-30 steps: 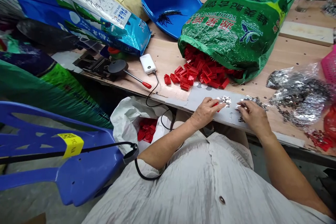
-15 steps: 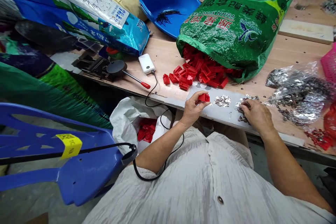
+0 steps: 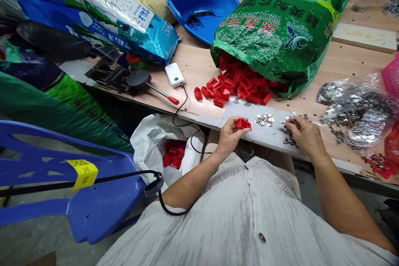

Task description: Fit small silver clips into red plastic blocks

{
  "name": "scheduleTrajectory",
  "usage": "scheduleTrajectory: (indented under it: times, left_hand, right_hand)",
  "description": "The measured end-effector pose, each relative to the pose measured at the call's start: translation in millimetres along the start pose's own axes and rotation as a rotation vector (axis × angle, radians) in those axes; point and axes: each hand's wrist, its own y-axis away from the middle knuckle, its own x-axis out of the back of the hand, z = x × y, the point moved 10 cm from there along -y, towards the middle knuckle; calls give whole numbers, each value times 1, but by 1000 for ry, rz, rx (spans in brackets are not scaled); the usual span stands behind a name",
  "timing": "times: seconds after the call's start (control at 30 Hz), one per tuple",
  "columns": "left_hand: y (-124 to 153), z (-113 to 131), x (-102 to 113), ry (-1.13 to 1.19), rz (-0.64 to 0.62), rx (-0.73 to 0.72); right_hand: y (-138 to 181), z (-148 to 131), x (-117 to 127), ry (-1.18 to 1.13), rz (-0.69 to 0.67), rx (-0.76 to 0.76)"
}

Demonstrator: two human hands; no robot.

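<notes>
My left hand (image 3: 229,136) is closed around a red plastic housing (image 3: 243,124), its open hollow side tilted up, just over the table's near edge. My right hand (image 3: 308,136) has thumb and fingertips pinched together at a pile of small dark metal pieces (image 3: 290,141); whatever lies between the tips is too small to make out. A heap of shiny silver metal pieces (image 3: 264,119) lies between the two hands on a grey sheet (image 3: 240,111). Beyond them, many more red housings (image 3: 238,85) spill from the mouth of a green woven sack (image 3: 268,45).
At the left stand a lever tool (image 3: 139,79) with a red-tipped handle and a white power bank (image 3: 174,75) with a cable. A blue basin (image 3: 202,0) sits behind. A white sack (image 3: 146,137) below holds red parts. Clear plastic bags (image 3: 364,112) of metal pieces lie right.
The red housing has turned and dropped slightly toward me in my left hand. My right hand's fingers have shifted a little within the dark metal pile.
</notes>
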Motion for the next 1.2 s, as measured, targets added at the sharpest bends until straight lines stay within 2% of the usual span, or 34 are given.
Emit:
scheduleTrajectory:
  times: [0.17,0.37,0.53,0.73,1.03,1.2]
  left_hand:
    - [9,-1,-11,-113,-34,-32]
    - [20,23,-26,-441,-67,-274]
    - [29,43,-36,-589,-87,-454]
    - [42,55,-44,-616,-117,-642]
    - [43,47,-41,-541,-109,-579]
    - [46,50,-41,-539,-81,-614]
  right_hand:
    - [6,-8,4,-200,1,-39]
    - [27,-59,-3,-363,-48,75]
    - [40,-97,-10,-348,-43,199]
    - [43,-119,-13,-262,-16,383]
    - [44,-119,-13,-279,-16,373]
    - [47,-119,-15,-329,-21,355]
